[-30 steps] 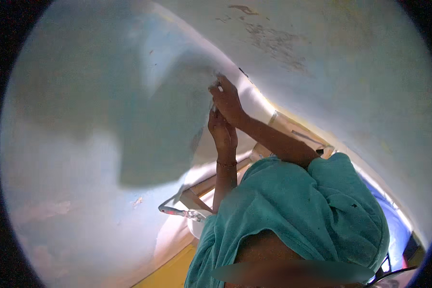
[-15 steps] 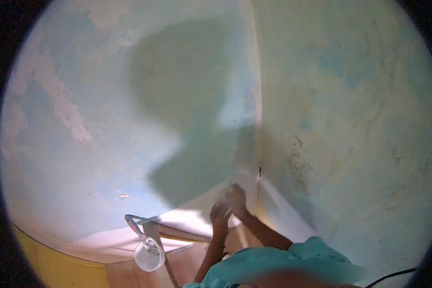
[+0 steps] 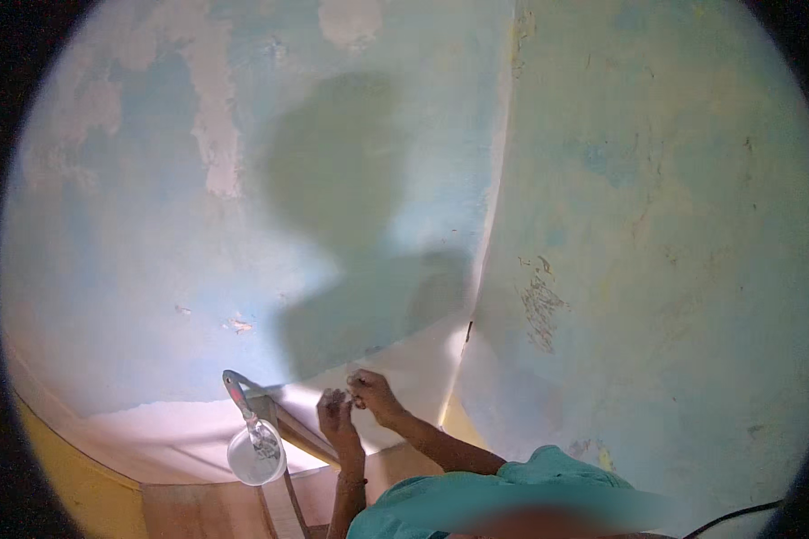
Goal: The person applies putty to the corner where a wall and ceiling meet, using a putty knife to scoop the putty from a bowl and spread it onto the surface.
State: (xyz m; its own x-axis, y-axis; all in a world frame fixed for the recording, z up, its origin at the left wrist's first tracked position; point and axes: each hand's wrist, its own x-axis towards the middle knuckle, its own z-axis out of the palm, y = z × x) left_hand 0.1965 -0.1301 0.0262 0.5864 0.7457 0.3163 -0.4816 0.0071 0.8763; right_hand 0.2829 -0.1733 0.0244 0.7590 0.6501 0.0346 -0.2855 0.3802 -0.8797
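My left hand [image 3: 338,422] and my right hand [image 3: 374,395] are raised close together in front of the wall, low in the picture. Both have their fingers bent in, with whitish smears on the fingertips. Something small and pale may be pinched between them, too small to make out. To their left stands a white plastic tub [image 3: 252,463] with whitish stuff inside. A tool with a curved grey-and-red handle [image 3: 235,390] leans out of the tub; its working end is partly hidden.
A wooden frame [image 3: 306,433] stands beside the tub, near my left forearm. The patchy pale blue-green wall [image 3: 189,251] meets the right wall [image 3: 656,296] at a corner. A whitish band [image 3: 153,427] runs along its lower part. A black cable [image 3: 733,515] lies at lower right.
Both hands have moved left from near the corner, and their fingers are now drawn in. The view has shifted, so the walls and tub sit differently in the picture.
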